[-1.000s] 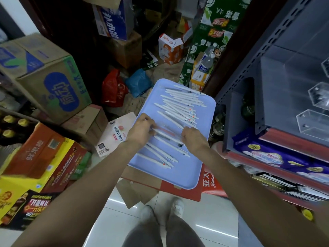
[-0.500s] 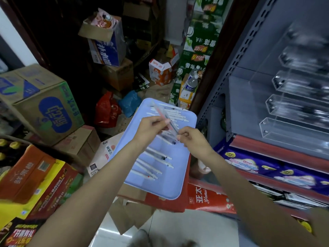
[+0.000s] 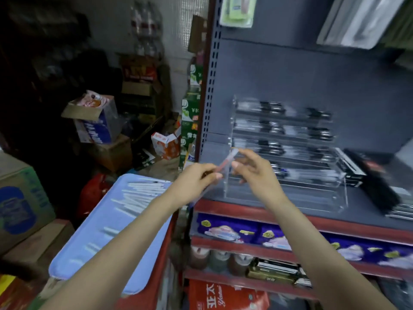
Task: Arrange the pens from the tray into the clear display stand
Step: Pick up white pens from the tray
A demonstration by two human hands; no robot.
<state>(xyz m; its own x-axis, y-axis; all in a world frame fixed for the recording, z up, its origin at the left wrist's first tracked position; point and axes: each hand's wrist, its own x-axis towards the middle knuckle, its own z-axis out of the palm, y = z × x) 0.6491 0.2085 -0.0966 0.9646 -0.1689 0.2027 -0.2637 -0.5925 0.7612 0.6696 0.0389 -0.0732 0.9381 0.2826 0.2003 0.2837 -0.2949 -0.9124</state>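
Both hands are raised in front of the clear display stand (image 3: 288, 157), at the stand's left end. Left hand (image 3: 192, 182) is closed in a pinch on the lower part of a pen (image 3: 225, 162), thumb and fingers wrapped around the barrel. That pen is reddish and translucent, tilted with its upper end toward 1 o'clock; motion blur hides its tip and any markings. Right hand (image 3: 257, 173) is partly open, fingers spread and curled; its thumb and forefinger sit at the pen's upper part, but blur prevents telling whether they actually grip it. Both forearms enter from the bottom edge, left from 7 o'clock, right from 5 o'clock, elbows cut off.

Display stand rests on the grey shelf (image 3: 368, 198), tiered, with dark-clipped pens already lying in its upper rows; their count cannot be read. Blue tray (image 3: 93, 238) lies at 8 o'clock from the hands, on boxes, partly covered by the left forearm. White pens (image 3: 143, 195) remain on it, most clustered at its far end, a few scattered nearer.
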